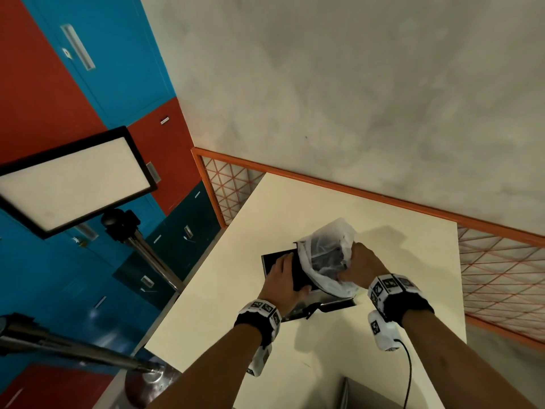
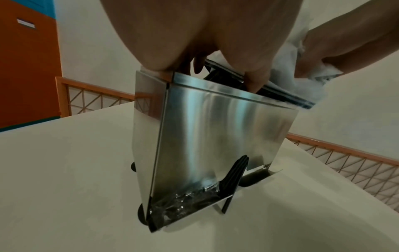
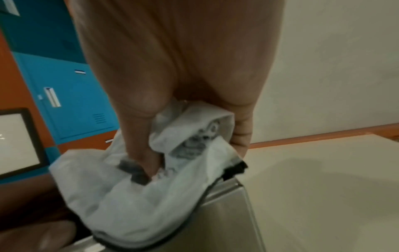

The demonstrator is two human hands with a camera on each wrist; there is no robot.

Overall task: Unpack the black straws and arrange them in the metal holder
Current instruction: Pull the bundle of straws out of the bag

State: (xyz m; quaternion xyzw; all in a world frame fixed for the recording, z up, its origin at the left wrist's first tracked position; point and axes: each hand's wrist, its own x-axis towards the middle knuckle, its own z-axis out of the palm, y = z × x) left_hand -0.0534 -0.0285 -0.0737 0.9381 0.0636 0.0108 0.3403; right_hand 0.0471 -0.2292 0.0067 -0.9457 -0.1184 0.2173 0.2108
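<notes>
A stainless metal holder [image 2: 215,127] stands on the cream table [image 1: 236,320], its black lid [image 1: 272,259] swung open to the left. My left hand [image 1: 287,276] grips that lid and the top rim, thumb [image 2: 254,81] hooked over the edge. My right hand [image 1: 358,265] clutches a white translucent bag [image 1: 324,255] over the holder's open top; the black straws [image 1: 327,261] show only as dark shapes through the plastic. In the right wrist view the crumpled bag [image 3: 151,196] rests on the holder's rim [image 3: 226,221]. A black lever [image 2: 235,172] and clear-wrapped dark straws [image 2: 183,202] sit in the bottom tray.
An orange mesh fence [image 1: 501,276] lines the table's far and right sides. A light panel on a stand [image 1: 73,178] and blue and red lockers [image 1: 103,69] are to the left. A black cable [image 1: 408,373] hangs from my right wrist. A grey object [image 1: 354,394] lies at the near edge.
</notes>
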